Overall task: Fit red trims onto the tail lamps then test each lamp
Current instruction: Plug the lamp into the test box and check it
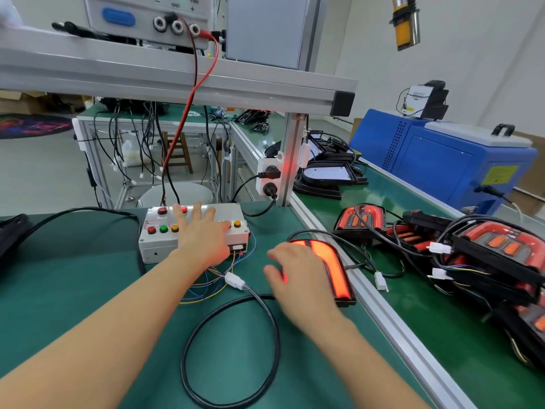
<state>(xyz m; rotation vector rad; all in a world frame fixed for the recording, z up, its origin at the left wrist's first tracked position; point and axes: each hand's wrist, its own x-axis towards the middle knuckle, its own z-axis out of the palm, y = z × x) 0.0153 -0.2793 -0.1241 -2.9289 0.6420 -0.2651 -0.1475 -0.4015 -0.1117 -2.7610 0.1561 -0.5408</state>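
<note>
Head view: bare green worktop (73, 290) fills the lower left, a looped black cable (230, 349) at center. Left hand (203, 234) lies spread flat on the white button box (194, 231). Right hand (298, 278), fingers loosely spread, rests on the lit tail lamp (330, 267), glowing red beside the aluminium rail (392, 329). Lamp pile (486, 261) crowds the right.

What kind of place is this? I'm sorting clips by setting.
Most likely a small factory's assembly and test station for vehicle lamps: a lit tail lamp wired to a push-button test box, a bench power supply on the aluminium rack, and a pile of finished lamps alongside.
</note>
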